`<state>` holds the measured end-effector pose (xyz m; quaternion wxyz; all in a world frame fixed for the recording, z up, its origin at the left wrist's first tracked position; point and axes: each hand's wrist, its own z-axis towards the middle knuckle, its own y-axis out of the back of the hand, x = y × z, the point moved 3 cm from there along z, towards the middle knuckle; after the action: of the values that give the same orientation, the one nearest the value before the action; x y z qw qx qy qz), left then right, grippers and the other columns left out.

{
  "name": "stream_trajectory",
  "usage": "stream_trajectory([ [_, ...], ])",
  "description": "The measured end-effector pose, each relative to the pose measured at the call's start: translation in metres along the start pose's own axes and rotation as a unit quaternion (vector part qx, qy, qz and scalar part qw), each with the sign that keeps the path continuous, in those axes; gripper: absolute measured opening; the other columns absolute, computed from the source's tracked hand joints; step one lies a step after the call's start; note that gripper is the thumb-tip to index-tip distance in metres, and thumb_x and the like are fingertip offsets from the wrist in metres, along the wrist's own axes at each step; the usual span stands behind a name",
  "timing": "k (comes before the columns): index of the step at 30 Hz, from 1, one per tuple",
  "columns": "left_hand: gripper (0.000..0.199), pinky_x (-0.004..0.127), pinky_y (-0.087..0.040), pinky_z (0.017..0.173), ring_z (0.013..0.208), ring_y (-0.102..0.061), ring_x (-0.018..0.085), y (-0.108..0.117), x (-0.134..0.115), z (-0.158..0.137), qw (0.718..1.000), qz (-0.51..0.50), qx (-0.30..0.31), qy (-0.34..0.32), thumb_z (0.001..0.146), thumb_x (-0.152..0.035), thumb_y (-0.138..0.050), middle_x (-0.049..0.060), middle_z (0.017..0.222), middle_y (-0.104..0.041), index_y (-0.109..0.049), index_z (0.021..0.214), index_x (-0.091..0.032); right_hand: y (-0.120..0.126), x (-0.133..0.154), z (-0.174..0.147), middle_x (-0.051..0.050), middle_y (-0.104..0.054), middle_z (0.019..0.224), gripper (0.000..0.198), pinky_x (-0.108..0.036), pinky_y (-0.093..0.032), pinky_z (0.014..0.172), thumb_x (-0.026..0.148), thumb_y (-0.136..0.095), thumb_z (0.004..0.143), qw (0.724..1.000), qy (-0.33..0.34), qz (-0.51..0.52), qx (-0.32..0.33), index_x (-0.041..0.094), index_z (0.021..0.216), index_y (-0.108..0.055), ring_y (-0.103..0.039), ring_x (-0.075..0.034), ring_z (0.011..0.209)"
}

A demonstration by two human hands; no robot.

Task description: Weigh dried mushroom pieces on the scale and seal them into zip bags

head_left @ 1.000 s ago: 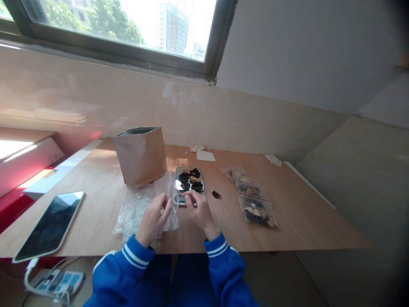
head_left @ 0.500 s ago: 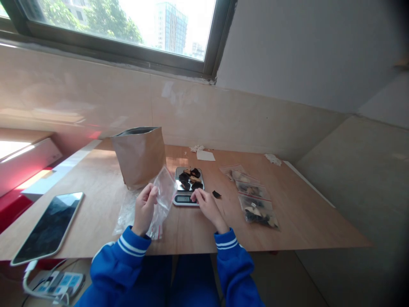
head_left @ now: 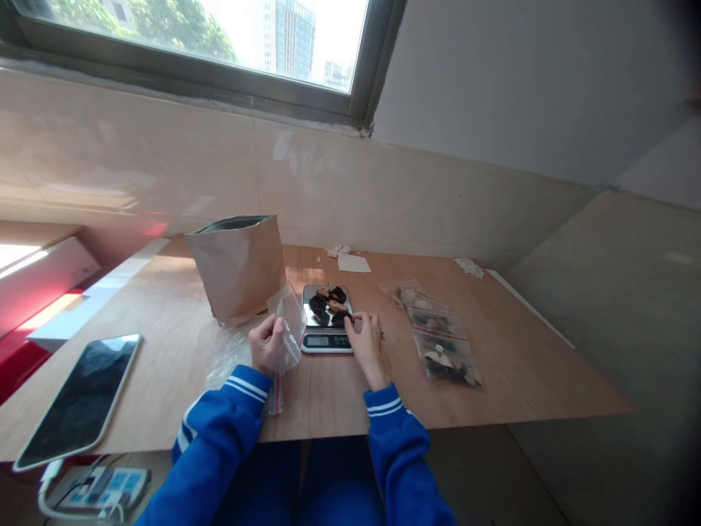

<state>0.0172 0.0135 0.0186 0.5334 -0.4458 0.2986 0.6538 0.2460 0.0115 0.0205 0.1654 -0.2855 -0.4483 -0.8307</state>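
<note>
My left hand [head_left: 266, 343] is closed round a clear zip bag [head_left: 290, 321], which stands up beside the scale. Several dark-skinned dried slices [head_left: 322, 302] with pale brown flesh lie on the steel plate of a small digital scale [head_left: 328, 343]. At the plate's front right corner, the thumb and fingers of my right hand [head_left: 366, 343] pinch the edge of a dark dried slice [head_left: 342, 319]. The display is lit, but its digits are too small to read. More clear bags [head_left: 230, 358] lie flat under and beside my left hand.
An open brown paper pouch [head_left: 238, 270] stands behind my left hand. Filled zip bags [head_left: 446, 354] overlap in a row at right. A white card [head_left: 353, 263] and crumpled paper lie at the back. A tablet [head_left: 79, 398] with a charging cable lies by the left edge.
My right hand has moved from the scale's display to the slices at the plate's front right. My left hand has shifted slightly right with the bag. The loose slice right of the scale is now mostly hidden.
</note>
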Motion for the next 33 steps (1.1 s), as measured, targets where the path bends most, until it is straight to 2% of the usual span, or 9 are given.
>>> stream_trajectory([
  [4,0.045,0.024,-0.020,0.044,0.046,-0.026,0.008,0.002,0.001,0.000,1.000,0.025,0.011,-0.016,0.088,-0.038,-0.053,-0.005,0.050,-0.027,-0.030,0.054,-0.020,0.005,0.003,0.000,-0.007,-0.054,0.086,0.014,-0.038,-0.044,0.083,0.032,-0.054,0.083,0.999,-0.025,0.033,-0.004,0.019,0.078,-0.059,-0.055,-0.023,0.085],
  [8,0.045,0.025,-0.022,0.044,0.046,-0.027,0.008,0.005,0.001,0.000,0.999,0.047,-0.001,-0.018,0.089,-0.037,-0.052,-0.005,0.049,-0.028,-0.030,0.054,-0.020,0.022,0.018,-0.007,-0.004,-0.054,0.081,0.019,-0.034,-0.045,0.074,0.037,-0.054,0.084,0.995,-0.042,0.091,-0.016,0.020,0.076,-0.057,-0.052,-0.018,0.070],
  [13,0.044,0.024,-0.023,0.045,0.047,-0.028,0.008,0.005,0.002,0.000,0.998,0.064,0.006,-0.018,0.089,-0.038,-0.050,-0.005,0.050,-0.028,-0.031,0.055,-0.020,0.035,0.069,-0.013,-0.001,-0.054,0.078,0.022,-0.028,-0.044,0.064,0.040,-0.055,0.085,0.984,-0.027,0.176,0.003,0.020,0.075,-0.053,-0.050,-0.014,0.062],
  [17,0.043,0.024,-0.025,0.046,0.048,-0.028,0.009,0.005,0.001,0.000,0.996,0.084,0.011,-0.032,0.089,-0.038,-0.049,-0.005,0.051,-0.028,-0.030,0.055,-0.020,0.033,0.112,-0.008,0.000,-0.053,0.079,0.020,-0.027,-0.044,0.063,0.034,-0.056,0.085,0.988,0.020,0.150,0.029,0.021,0.072,-0.050,-0.049,-0.013,0.061],
  [20,0.042,0.024,-0.026,0.047,0.047,-0.030,0.009,0.005,-0.004,0.000,0.993,0.106,0.008,-0.048,0.089,-0.038,-0.048,-0.005,0.050,-0.030,-0.032,0.055,-0.020,0.030,0.126,-0.005,-0.002,-0.056,0.086,0.018,-0.029,-0.045,0.067,0.036,-0.056,0.087,0.988,0.053,0.124,0.070,0.021,0.076,-0.055,-0.053,-0.015,0.068],
  [23,0.042,0.024,-0.027,0.046,0.045,-0.031,0.009,0.006,-0.009,0.000,0.992,0.117,-0.006,-0.053,0.089,-0.039,-0.047,-0.005,0.048,-0.031,-0.033,0.054,-0.020,0.028,0.117,-0.005,-0.004,-0.058,0.091,0.020,-0.030,-0.047,0.071,0.038,-0.049,0.092,0.990,0.040,0.121,0.056,0.021,0.086,-0.058,-0.057,-0.017,0.076],
  [25,0.043,0.024,-0.027,0.045,0.045,-0.031,0.009,0.006,-0.010,0.000,0.992,0.114,-0.013,-0.048,0.089,-0.040,-0.046,-0.005,0.047,-0.031,-0.033,0.053,-0.020,0.024,0.102,-0.007,-0.006,-0.060,0.093,0.021,-0.033,-0.048,0.076,0.033,-0.043,0.094,0.993,0.031,0.109,0.035,0.020,0.091,-0.059,-0.059,-0.020,0.084],
  [29,0.042,0.024,-0.029,0.046,0.046,-0.033,0.009,0.008,-0.006,-0.001,0.994,0.100,-0.019,-0.044,0.090,-0.042,-0.046,-0.005,0.049,-0.034,-0.039,0.055,-0.020,0.004,0.076,-0.013,-0.011,-0.062,0.105,0.020,-0.040,-0.045,0.090,0.022,-0.042,0.091,0.994,0.095,0.036,0.040,0.019,0.101,-0.060,-0.056,-0.025,0.101],
  [33,0.041,0.024,-0.028,0.046,0.046,-0.033,0.010,0.010,-0.001,-0.001,0.994,0.097,-0.022,-0.050,0.090,-0.040,-0.047,-0.005,0.049,-0.034,-0.041,0.056,-0.020,-0.017,0.062,-0.020,-0.012,-0.061,0.108,0.023,-0.042,-0.045,0.086,0.025,-0.046,0.091,0.987,0.140,-0.056,0.064,0.018,0.109,-0.060,-0.053,-0.028,0.100],
])
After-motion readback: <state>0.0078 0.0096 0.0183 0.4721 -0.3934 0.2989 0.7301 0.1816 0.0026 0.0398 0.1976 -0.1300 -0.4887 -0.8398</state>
